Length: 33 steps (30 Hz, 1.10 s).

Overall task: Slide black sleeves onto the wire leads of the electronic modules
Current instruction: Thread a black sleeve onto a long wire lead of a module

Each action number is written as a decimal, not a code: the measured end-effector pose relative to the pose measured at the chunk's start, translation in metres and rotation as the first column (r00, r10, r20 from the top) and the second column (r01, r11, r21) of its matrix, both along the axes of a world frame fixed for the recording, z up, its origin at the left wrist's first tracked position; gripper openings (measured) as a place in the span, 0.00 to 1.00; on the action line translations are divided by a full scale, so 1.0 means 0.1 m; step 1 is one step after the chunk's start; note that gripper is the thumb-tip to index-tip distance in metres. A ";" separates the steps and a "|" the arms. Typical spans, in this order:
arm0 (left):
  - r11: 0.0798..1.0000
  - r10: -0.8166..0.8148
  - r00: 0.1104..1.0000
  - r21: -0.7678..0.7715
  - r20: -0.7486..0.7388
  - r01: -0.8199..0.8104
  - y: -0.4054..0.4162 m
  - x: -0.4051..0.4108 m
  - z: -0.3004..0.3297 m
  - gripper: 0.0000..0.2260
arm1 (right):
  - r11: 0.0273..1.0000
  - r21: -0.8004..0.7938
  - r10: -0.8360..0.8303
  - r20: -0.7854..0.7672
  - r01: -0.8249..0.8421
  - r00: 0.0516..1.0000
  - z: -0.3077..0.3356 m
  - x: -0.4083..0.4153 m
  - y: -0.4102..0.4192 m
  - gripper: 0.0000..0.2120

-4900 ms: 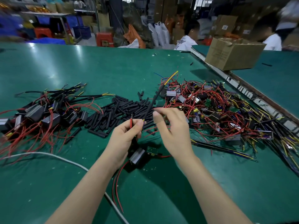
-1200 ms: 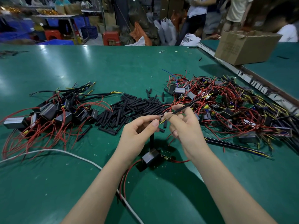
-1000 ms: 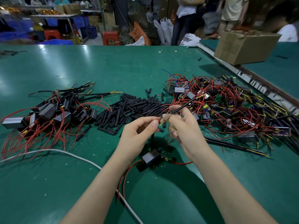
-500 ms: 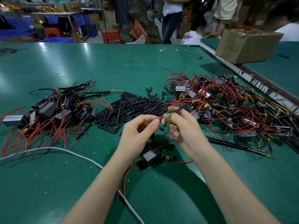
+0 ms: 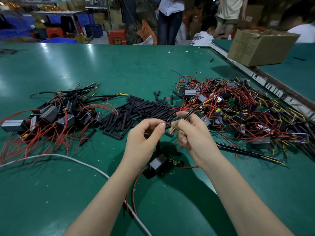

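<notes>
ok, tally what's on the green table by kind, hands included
Heap of sleeved modules: 1
Heap of loose black sleeves: 1
Heap of unsleeved modules: 1
Module under the hands: 1
White cable: 1
Hands: 2, left hand pinching a wire lead, right hand holding a black sleeve
Total: 7

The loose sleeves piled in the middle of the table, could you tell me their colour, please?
Black, all of them: the loose sleeves, seen in the head view.
</notes>
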<state>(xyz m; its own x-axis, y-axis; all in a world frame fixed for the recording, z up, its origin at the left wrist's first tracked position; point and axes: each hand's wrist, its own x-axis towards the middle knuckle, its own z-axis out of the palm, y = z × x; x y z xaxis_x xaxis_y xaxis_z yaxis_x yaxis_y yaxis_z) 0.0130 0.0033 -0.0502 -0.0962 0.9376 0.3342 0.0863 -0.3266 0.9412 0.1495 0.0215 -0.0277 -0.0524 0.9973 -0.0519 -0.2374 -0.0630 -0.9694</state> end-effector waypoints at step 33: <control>0.963 0.245 0.924 0.181 -0.293 -0.198 0.03 0.00 -0.07 0.10 | 0.974 0.204 0.021 0.338 -0.095 0.941 0.00 -0.02 -0.08 0.12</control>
<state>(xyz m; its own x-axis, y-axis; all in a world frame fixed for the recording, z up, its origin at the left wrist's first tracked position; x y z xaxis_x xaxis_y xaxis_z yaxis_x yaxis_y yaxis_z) 0.0129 0.0060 -0.0570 -0.1657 0.8430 0.5118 0.4520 -0.3963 0.7991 0.1473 0.0138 -0.0279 -0.1272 0.9822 0.1384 0.0980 0.1513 -0.9836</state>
